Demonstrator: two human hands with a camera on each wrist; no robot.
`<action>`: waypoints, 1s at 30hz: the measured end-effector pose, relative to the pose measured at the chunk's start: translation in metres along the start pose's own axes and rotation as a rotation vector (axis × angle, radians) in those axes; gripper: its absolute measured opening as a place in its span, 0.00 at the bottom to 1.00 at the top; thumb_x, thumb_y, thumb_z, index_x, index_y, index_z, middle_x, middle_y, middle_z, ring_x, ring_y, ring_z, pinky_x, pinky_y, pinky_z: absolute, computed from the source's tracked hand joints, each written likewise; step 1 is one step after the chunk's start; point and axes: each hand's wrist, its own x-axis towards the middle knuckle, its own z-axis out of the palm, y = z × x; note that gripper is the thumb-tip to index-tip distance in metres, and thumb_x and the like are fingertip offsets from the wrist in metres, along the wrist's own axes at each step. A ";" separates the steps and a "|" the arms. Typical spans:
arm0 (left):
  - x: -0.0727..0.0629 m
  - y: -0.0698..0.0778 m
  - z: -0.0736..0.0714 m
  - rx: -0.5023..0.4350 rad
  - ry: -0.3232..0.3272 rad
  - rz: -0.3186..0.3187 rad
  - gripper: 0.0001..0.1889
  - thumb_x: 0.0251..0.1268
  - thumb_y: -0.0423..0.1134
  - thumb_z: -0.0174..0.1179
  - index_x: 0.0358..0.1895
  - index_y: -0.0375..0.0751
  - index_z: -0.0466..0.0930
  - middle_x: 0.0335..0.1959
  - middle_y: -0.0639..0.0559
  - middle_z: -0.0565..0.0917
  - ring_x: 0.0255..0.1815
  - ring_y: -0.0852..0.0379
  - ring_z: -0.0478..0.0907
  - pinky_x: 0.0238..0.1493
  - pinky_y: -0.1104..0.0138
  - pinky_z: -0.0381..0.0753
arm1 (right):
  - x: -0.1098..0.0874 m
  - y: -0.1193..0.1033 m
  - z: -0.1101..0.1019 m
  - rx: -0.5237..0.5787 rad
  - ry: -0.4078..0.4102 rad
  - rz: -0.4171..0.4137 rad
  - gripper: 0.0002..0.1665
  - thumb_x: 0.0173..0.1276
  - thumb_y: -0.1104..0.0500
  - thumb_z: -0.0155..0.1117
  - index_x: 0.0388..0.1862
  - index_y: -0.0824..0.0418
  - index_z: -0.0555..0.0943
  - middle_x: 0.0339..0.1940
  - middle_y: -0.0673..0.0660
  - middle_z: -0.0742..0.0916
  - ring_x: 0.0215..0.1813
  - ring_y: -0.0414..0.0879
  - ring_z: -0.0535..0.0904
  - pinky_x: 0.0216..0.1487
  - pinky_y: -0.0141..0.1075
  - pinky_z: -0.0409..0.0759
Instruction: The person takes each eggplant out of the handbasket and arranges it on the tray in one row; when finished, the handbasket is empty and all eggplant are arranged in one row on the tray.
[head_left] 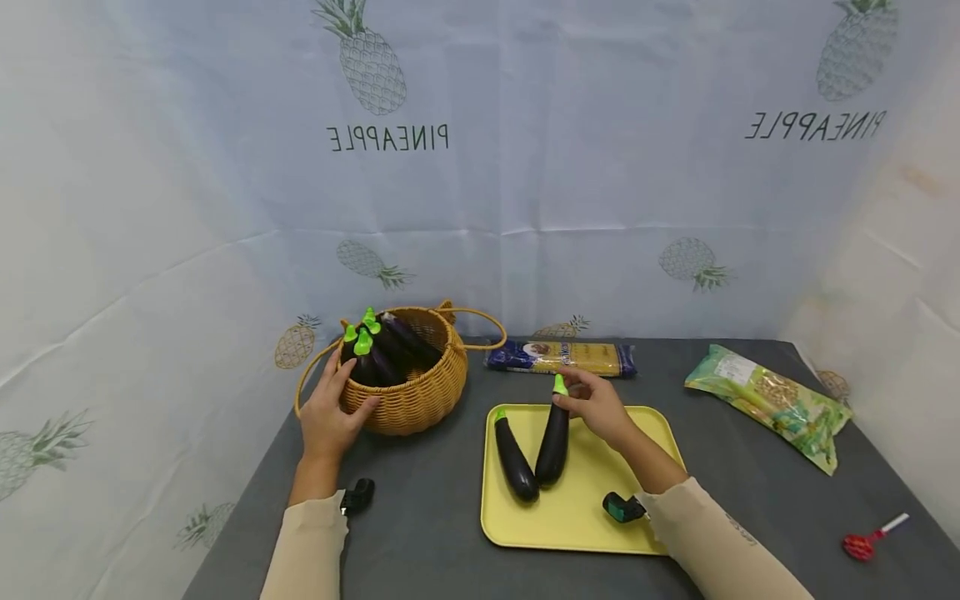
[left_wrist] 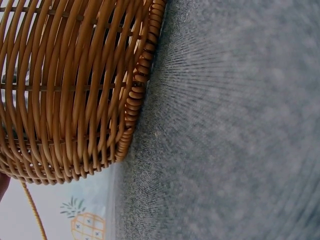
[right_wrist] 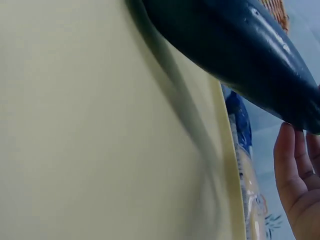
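Observation:
A round wicker basket [head_left: 420, 407] stands at the back left with several dark purple eggplants [head_left: 401, 342] in it, most showing bright green stems. My left hand [head_left: 328, 421] holds the basket at its left front, thumb against the woven side and fingers at the rim. On the yellow tray [head_left: 592, 525] lies one eggplant [head_left: 516, 462]. My right hand [head_left: 596, 406] pinches another eggplant [head_left: 553, 442] near its green stem. That eggplant slants over the tray, stem end raised; its shadow falls on the tray in the right wrist view.
Behind the tray lies a blue and yellow pasta packet [head_left: 562, 358]. A green food bag [head_left: 772, 404] is at the right, and a red lollipop [head_left: 862, 546] lies near the front right. Patterned cloth [head_left: 570, 183] hangs behind the grey table [head_left: 420, 533].

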 end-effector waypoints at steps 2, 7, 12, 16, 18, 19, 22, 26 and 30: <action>0.000 -0.001 -0.002 0.004 0.007 0.000 0.44 0.55 0.77 0.50 0.65 0.47 0.76 0.69 0.44 0.70 0.54 0.34 0.77 0.37 0.43 0.77 | 0.000 0.001 0.008 0.001 -0.033 0.007 0.33 0.66 0.58 0.69 0.68 0.61 0.72 0.53 0.62 0.76 0.47 0.53 0.79 0.39 0.47 0.82; -0.003 -0.001 -0.005 0.007 -0.004 0.000 0.45 0.55 0.78 0.49 0.64 0.46 0.76 0.69 0.43 0.70 0.54 0.33 0.77 0.35 0.43 0.77 | -0.001 0.007 0.028 0.013 -0.140 0.032 0.32 0.66 0.58 0.69 0.66 0.66 0.71 0.49 0.63 0.77 0.42 0.51 0.81 0.35 0.44 0.83; -0.007 0.000 -0.005 0.012 -0.015 -0.004 0.43 0.56 0.76 0.51 0.64 0.46 0.76 0.69 0.43 0.70 0.53 0.33 0.77 0.34 0.43 0.77 | 0.000 0.016 0.042 0.000 -0.203 0.081 0.31 0.66 0.57 0.69 0.65 0.65 0.73 0.47 0.61 0.78 0.41 0.50 0.82 0.34 0.43 0.82; -0.005 -0.001 -0.006 0.012 -0.009 -0.008 0.43 0.56 0.75 0.52 0.65 0.47 0.75 0.70 0.44 0.69 0.53 0.33 0.77 0.34 0.43 0.77 | 0.008 0.016 0.048 -0.020 -0.196 0.075 0.29 0.66 0.57 0.68 0.64 0.66 0.74 0.46 0.60 0.79 0.44 0.51 0.80 0.36 0.42 0.81; -0.004 -0.003 -0.006 0.020 0.003 -0.009 0.43 0.55 0.76 0.51 0.65 0.47 0.75 0.70 0.45 0.69 0.53 0.33 0.77 0.34 0.43 0.77 | 0.014 0.015 0.052 -0.029 -0.220 0.070 0.29 0.67 0.57 0.67 0.64 0.66 0.74 0.47 0.60 0.79 0.46 0.51 0.79 0.36 0.42 0.80; -0.003 -0.003 -0.006 0.022 0.006 -0.012 0.44 0.55 0.77 0.50 0.65 0.48 0.75 0.70 0.45 0.69 0.53 0.33 0.77 0.33 0.43 0.76 | 0.016 0.014 0.054 -0.033 -0.235 0.071 0.29 0.67 0.58 0.67 0.64 0.67 0.73 0.47 0.60 0.79 0.46 0.51 0.78 0.36 0.42 0.80; -0.003 -0.003 -0.006 0.026 0.003 -0.011 0.43 0.56 0.77 0.50 0.65 0.48 0.75 0.70 0.45 0.69 0.52 0.33 0.77 0.32 0.43 0.76 | 0.019 0.014 0.058 -0.045 -0.261 0.098 0.28 0.67 0.59 0.67 0.64 0.66 0.74 0.48 0.60 0.79 0.45 0.50 0.79 0.34 0.43 0.81; -0.001 0.000 -0.003 0.020 -0.013 -0.013 0.41 0.56 0.73 0.54 0.65 0.48 0.75 0.70 0.45 0.69 0.52 0.34 0.78 0.34 0.43 0.76 | 0.016 0.012 0.056 -0.087 -0.236 0.113 0.25 0.67 0.61 0.67 0.62 0.66 0.76 0.46 0.60 0.80 0.40 0.49 0.79 0.31 0.43 0.81; 0.001 0.002 -0.002 0.022 -0.021 -0.018 0.41 0.56 0.73 0.54 0.65 0.49 0.75 0.71 0.46 0.68 0.53 0.34 0.77 0.37 0.43 0.77 | 0.014 0.011 0.051 -0.137 -0.228 0.105 0.24 0.65 0.61 0.68 0.59 0.66 0.77 0.44 0.59 0.81 0.37 0.48 0.80 0.30 0.42 0.81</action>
